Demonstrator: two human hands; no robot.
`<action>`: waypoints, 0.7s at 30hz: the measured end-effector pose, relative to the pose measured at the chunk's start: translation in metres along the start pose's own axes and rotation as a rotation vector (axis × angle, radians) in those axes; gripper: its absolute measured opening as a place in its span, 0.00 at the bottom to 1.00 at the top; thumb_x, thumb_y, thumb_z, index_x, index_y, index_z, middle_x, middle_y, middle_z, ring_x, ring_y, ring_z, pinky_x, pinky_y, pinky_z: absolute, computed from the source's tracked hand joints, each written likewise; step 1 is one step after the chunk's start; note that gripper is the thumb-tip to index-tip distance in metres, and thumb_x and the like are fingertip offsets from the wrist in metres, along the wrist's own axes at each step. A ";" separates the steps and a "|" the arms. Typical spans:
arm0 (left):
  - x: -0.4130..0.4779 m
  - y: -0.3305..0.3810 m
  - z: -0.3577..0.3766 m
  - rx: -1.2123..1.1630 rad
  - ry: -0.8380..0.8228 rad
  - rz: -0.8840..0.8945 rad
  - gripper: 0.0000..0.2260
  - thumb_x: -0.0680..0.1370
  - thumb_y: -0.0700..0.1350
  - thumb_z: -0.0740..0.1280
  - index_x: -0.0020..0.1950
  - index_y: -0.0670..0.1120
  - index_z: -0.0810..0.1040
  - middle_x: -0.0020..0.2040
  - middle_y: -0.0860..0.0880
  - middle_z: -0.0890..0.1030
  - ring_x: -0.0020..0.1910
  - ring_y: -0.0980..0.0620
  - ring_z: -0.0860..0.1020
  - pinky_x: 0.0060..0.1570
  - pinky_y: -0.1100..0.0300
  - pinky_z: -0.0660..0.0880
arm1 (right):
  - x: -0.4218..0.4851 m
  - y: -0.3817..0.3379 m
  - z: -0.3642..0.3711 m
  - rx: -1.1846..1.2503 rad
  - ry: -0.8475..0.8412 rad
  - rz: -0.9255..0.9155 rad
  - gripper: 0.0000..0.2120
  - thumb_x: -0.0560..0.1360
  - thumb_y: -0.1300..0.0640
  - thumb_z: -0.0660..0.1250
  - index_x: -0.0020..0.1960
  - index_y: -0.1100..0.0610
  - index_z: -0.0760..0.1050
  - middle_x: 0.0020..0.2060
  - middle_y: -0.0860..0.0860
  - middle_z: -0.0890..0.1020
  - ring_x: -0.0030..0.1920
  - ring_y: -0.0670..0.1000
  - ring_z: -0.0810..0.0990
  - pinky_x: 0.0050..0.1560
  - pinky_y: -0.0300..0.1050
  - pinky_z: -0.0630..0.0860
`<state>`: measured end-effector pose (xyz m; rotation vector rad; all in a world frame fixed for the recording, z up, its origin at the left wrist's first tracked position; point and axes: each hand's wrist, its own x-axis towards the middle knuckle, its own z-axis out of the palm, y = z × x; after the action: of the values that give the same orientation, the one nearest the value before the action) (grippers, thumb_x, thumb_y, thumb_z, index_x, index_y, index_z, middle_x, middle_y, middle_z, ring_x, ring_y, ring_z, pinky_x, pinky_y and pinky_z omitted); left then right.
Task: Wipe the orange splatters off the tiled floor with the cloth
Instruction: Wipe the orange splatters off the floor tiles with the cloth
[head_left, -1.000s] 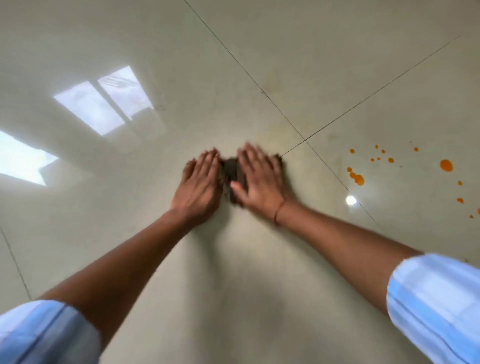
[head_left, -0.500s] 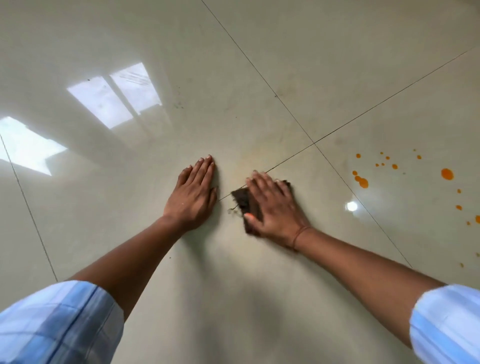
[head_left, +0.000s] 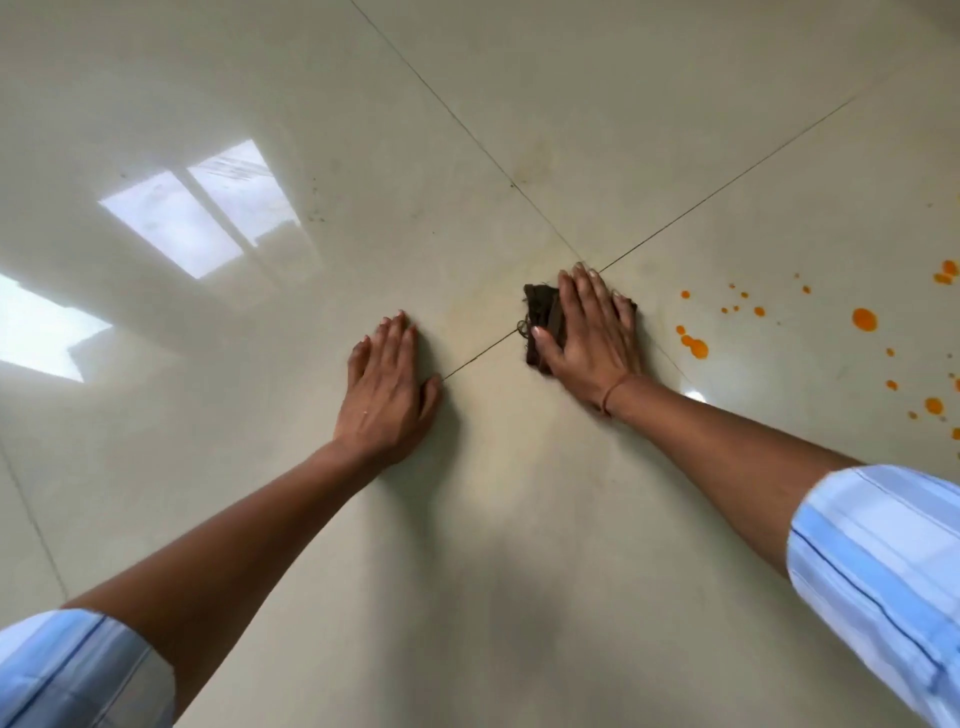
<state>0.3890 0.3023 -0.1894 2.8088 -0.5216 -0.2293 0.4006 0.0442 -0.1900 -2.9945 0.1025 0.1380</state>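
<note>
Cloth (head_left: 543, 319) had slid rightward under the flat, pressing right hand (head_left: 587, 338), nearing the orange splatters (head_left: 695, 347), still unwiped; the left hand (head_left: 387, 395) stayed open, palm-down on the floor (head_left: 467, 571).

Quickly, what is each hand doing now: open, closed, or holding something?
Left hand: open, flat on the tiled floor, holding nothing.
Right hand: open, palm pressing the dark cloth onto the floor.
</note>
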 end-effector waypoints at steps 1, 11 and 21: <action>0.005 0.014 0.002 -0.005 0.001 0.052 0.35 0.77 0.58 0.44 0.77 0.36 0.54 0.78 0.38 0.53 0.77 0.42 0.51 0.74 0.48 0.46 | 0.007 0.000 -0.002 -0.012 0.003 0.006 0.41 0.72 0.34 0.43 0.78 0.56 0.54 0.78 0.55 0.55 0.78 0.53 0.52 0.74 0.52 0.47; 0.056 0.104 0.037 -0.057 0.030 -0.017 0.31 0.81 0.59 0.48 0.78 0.40 0.51 0.79 0.44 0.50 0.78 0.48 0.48 0.75 0.51 0.46 | 0.043 0.099 -0.023 -0.020 0.010 0.235 0.40 0.73 0.34 0.42 0.78 0.56 0.52 0.78 0.55 0.53 0.78 0.52 0.49 0.75 0.54 0.47; 0.056 0.109 0.033 0.031 -0.006 -0.018 0.38 0.79 0.65 0.50 0.78 0.39 0.50 0.79 0.43 0.50 0.78 0.46 0.47 0.75 0.48 0.48 | -0.005 0.112 -0.022 -0.009 -0.001 0.257 0.39 0.74 0.34 0.43 0.79 0.55 0.50 0.79 0.54 0.52 0.78 0.52 0.49 0.75 0.53 0.46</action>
<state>0.3977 0.1753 -0.1947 2.8452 -0.5053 -0.2359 0.3891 -0.0696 -0.1834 -2.9765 0.4882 0.1666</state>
